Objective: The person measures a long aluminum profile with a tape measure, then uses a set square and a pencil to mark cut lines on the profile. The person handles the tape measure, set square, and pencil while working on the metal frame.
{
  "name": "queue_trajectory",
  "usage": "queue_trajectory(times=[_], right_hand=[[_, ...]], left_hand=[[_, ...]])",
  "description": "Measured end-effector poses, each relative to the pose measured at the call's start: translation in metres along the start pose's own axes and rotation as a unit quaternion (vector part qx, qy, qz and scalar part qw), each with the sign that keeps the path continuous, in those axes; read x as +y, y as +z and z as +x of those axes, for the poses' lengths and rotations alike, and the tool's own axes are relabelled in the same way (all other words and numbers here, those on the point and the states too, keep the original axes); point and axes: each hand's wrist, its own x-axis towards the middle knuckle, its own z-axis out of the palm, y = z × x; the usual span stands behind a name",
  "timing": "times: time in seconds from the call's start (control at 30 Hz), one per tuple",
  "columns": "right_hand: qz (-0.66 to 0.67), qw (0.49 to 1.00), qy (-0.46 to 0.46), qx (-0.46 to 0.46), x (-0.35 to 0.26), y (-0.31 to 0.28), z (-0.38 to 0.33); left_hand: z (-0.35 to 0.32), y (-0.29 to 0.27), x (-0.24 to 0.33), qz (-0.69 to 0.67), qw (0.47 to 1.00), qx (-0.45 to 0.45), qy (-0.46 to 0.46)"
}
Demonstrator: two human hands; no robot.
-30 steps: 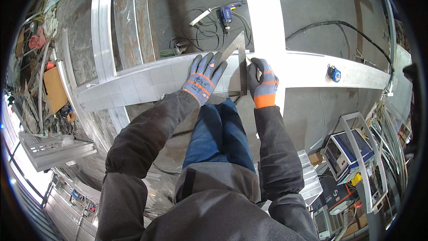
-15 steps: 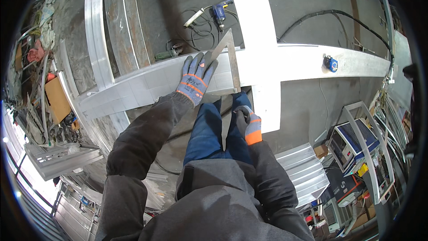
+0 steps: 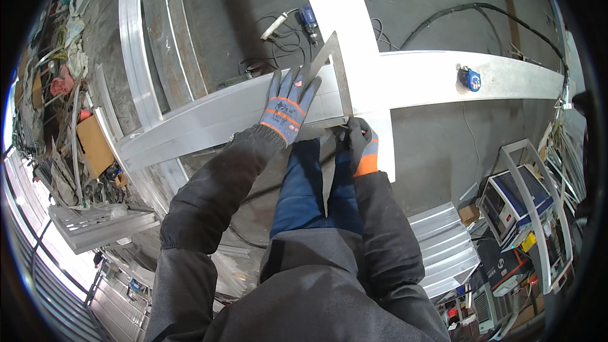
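My left hand, in a grey glove with orange bands, lies with fingers stretched out on a long pale metal beam. Its thumb side presses against a flat triangular metal square. The square lies across the beam, just left of a wide white crossing bar; part of it is hidden under that hand. Beside the square's near lower corner, at the beam's near edge, my right hand is closed in a pinch. Whatever its fingers hold is too small and dark to make out.
A blue tape measure rests on the beam's right part. Beyond the beam lie a blue power drill, a white power strip and coiled cable. Ribbed metal sheets and a blue-and-white machine stand at the right.
My right hand has moved up from above my legs to the square's near corner. My left hand stays on the beam and square. The whole view has shifted slightly.
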Motion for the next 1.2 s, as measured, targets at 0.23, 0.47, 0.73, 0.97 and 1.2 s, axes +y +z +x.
queue_trajectory(times=[0.23, 0.47, 0.73, 0.97, 1.2], right_hand=[[-0.020, 1.000, -0.003, -0.023, -0.012, -0.011, 0.005], [-0.015, 1.000, -0.015, -0.023, -0.011, -0.013, 0.006], [-0.019, 0.999, -0.029, -0.022, -0.009, -0.013, 0.007], [-0.017, 0.999, -0.022, -0.020, -0.013, -0.013, 0.006], [-0.020, 1.000, -0.013, -0.004, -0.017, -0.010, 0.004]], left_hand=[[0.007, 0.010, 0.007, -0.069, 0.996, 0.061, -0.018], [0.007, 0.017, 0.004, -0.026, 0.999, 0.044, -0.016], [0.006, 0.025, 0.002, 0.072, 0.997, -0.006, -0.009], [0.007, 0.020, 0.006, 0.004, 1.000, 0.014, -0.023], [0.009, 0.020, 0.004, 0.033, 0.998, 0.060, -0.003]])
